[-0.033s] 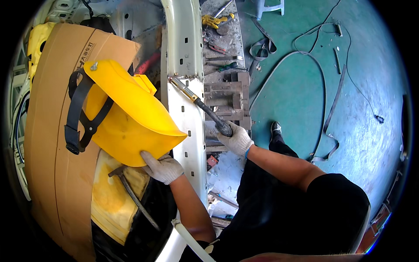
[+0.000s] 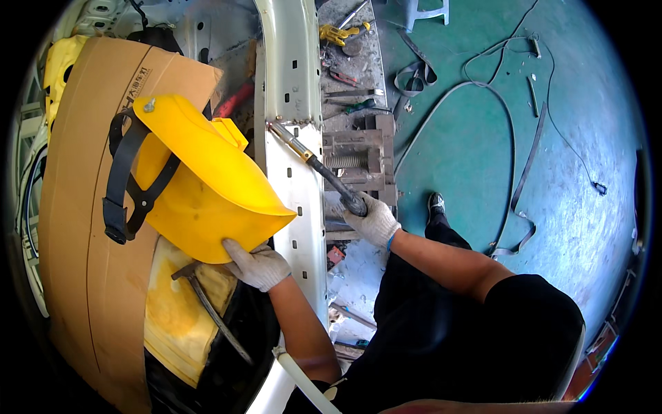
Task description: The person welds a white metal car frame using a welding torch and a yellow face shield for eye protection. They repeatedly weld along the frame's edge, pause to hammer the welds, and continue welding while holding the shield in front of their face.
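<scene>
My right hand (image 2: 373, 220), in a knitted white work glove, is wrapped round the dark handle of a welding torch (image 2: 331, 181). The torch's metal nozzle points up and left, with its tip at a seam on a pale slotted metal beam (image 2: 292, 83). My left hand (image 2: 259, 267), gloved too, grips the lower edge of a yellow welding mask (image 2: 200, 214), thumb on the outside; its other fingers are partly hidden. The mask is tilted beside the beam, its black headband (image 2: 116, 196) facing left. Just below that hand lies a hammer (image 2: 210, 307).
Brown cardboard (image 2: 72, 207) covers the left side, beside a yellow-stained pad (image 2: 172, 303). Right of the beam, a bench (image 2: 345, 65) bears a vise (image 2: 372, 155), pliers, a screwdriver (image 2: 360, 105) and a yellow clamp (image 2: 338, 33). Cables (image 2: 512, 138) and straps lie on the green floor.
</scene>
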A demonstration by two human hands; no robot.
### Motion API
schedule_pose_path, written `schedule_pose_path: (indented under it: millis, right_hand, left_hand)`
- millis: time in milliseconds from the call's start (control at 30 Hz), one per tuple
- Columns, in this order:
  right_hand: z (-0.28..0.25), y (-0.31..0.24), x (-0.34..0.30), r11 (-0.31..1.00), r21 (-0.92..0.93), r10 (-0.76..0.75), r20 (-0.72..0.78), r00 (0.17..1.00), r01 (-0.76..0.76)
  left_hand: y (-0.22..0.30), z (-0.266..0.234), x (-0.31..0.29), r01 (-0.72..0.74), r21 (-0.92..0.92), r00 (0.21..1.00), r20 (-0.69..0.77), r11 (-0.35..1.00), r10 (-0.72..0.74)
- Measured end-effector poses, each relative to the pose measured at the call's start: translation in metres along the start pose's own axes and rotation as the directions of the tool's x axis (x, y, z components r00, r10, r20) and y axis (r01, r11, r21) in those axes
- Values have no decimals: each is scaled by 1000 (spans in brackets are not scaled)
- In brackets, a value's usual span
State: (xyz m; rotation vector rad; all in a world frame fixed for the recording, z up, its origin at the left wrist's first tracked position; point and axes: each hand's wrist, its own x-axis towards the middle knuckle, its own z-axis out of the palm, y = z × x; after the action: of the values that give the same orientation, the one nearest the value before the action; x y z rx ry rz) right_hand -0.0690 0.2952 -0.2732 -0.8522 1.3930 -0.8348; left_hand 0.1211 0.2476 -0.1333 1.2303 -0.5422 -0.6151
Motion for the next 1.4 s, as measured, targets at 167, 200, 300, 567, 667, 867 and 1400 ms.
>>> schedule_pose_path:
  millis: [167,200,300,567,667,867,1400]
  right_hand:
    - [1,0,0,1000,20,-4,-6,1000,4]
    - [1,-1,-1,1000,22,3,-1,1000,-3]
    - [0,-7,-3,999,42,3,19,1000,-4]
    - [-8,2,10,995,97,-14,196,980,-5]
    - [-6,10,13,992,128,-26,184,983,2]
    - [-6,2,7,986,164,-18,110,994,-1]
    - [-24,-16,-6,995,-68,70,34,997,-68]
  left_hand:
    - [1,-4,-2,6,21,1000,28,1000,-7]
    - [-1,-6,-1,-9,32,998,59,999,7]
    - [-2,-8,-4,-32,92,991,134,995,20]
    - [-4,-9,-13,-101,181,958,284,978,47]
    - [-12,-18,-7,-108,174,963,263,979,60]
    - [-4,-14,-8,-49,163,968,250,985,7]
    - [-2,-15,7,60,-169,998,41,984,-54]
